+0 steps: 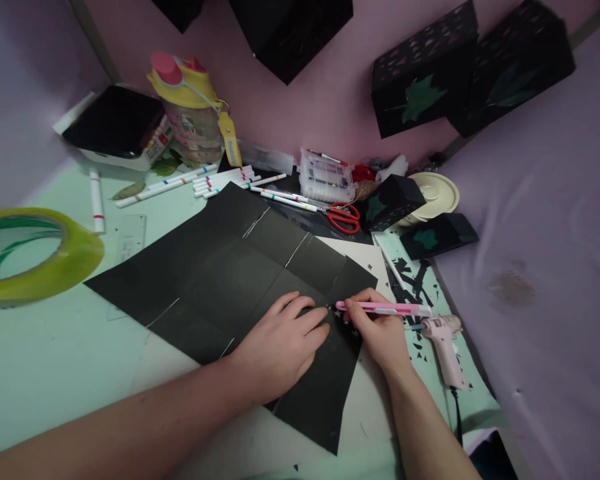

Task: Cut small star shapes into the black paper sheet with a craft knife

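A large sheet of black paper (215, 273), marked with pale fold and cut lines, lies flat on the pale green table (45, 360). My left hand (280, 343) presses palm-down on its near right part, fingers spread. My right hand (377, 330) grips a pink craft knife (383, 308), its tip touching the black paper just beside my left fingertips.
A pink glue gun (445, 340) and black paper scraps lie right of my hand. Red scissors (345, 217), several markers (220, 180), a marker case (325, 177), a yellow-lidded bottle (190, 110) and black paper boxes (423, 73) stand behind. A green tape roll (30, 257) sits at left.
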`<state>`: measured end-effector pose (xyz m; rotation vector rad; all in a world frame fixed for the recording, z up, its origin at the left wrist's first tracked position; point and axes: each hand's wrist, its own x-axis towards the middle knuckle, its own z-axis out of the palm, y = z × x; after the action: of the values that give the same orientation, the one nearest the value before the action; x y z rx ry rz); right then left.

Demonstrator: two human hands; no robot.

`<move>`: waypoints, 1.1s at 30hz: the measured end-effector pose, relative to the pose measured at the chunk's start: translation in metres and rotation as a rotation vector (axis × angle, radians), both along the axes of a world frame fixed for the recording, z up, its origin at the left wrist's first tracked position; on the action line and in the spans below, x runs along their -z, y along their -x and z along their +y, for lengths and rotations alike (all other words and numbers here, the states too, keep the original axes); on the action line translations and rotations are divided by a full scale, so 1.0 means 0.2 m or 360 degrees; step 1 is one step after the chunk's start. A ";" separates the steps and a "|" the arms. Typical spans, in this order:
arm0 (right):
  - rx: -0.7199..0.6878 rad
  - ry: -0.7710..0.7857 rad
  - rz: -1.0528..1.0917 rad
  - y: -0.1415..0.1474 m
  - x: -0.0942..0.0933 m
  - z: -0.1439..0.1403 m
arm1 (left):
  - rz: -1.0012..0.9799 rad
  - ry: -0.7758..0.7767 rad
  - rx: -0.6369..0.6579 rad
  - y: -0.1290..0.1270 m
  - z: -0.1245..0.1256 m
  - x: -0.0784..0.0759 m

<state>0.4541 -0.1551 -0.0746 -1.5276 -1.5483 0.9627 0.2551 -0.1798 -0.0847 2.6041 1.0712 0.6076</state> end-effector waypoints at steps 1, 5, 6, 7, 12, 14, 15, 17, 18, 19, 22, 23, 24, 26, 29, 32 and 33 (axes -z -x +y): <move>-0.0006 -0.0009 0.0012 0.00 0.00 0.00 | 0.0003 0.0002 0.0001 0.00 0.00 0.00; -0.0048 -0.0042 0.0021 -0.01 0.01 -0.01 | -0.0002 0.0012 0.0002 0.00 0.00 0.00; -0.0053 -0.0052 0.0009 -0.01 0.02 -0.01 | -0.0004 0.0011 0.0001 0.00 0.01 0.00; -0.0054 -0.0062 -0.0001 -0.01 0.02 -0.01 | -0.0004 0.0008 0.0001 0.00 0.01 0.00; -0.0051 -0.0032 0.0023 -0.02 0.03 -0.01 | -0.0002 0.0012 -0.0009 -0.01 0.01 0.00; -0.0051 -0.0001 0.0049 -0.01 0.03 -0.01 | 0.0000 0.0018 -0.0015 -0.01 0.00 0.00; -0.0043 0.0010 0.0064 -0.01 0.04 -0.01 | 0.0000 0.0018 -0.0015 -0.01 0.00 0.00; -0.0023 0.0026 0.0084 -0.01 0.04 -0.01 | -0.0003 0.0010 -0.0014 -0.01 0.00 0.00; -0.0015 0.0031 0.0087 0.00 0.04 -0.01 | -0.0005 0.0005 -0.0012 -0.01 0.00 0.00; -0.0009 0.0034 0.0092 0.00 0.04 -0.01 | -0.0004 0.0002 -0.0011 -0.01 0.00 0.00; -0.0009 0.0061 0.0117 0.00 0.03 -0.02 | 0.0006 0.0006 -0.0004 0.00 0.00 0.00; 0.0000 0.0064 0.0130 0.00 0.03 -0.02 | 0.0008 0.0008 0.0001 0.00 0.00 0.00; 0.0015 0.0061 0.0140 0.00 0.03 -0.02 | 0.0007 0.0008 0.0005 0.00 0.00 0.00; 0.0057 0.0032 0.0139 0.00 0.03 -0.02 | 0.0001 0.0008 0.0007 0.00 0.00 -0.01; 0.0103 -0.0019 0.0096 0.00 0.03 -0.02 | 0.0006 0.0009 0.0007 0.00 0.00 -0.01; 0.0117 -0.0040 0.0066 0.00 0.04 -0.02 | 0.0010 0.0014 0.0005 0.00 0.00 -0.01; 0.0116 -0.0042 0.0061 0.00 0.04 -0.03 | 0.0009 0.0016 0.0007 0.00 0.00 -0.01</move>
<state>0.4539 -0.1602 -0.0824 -1.5279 -1.4631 0.9220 0.2551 -0.1798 -0.0824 2.6006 1.0671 0.5929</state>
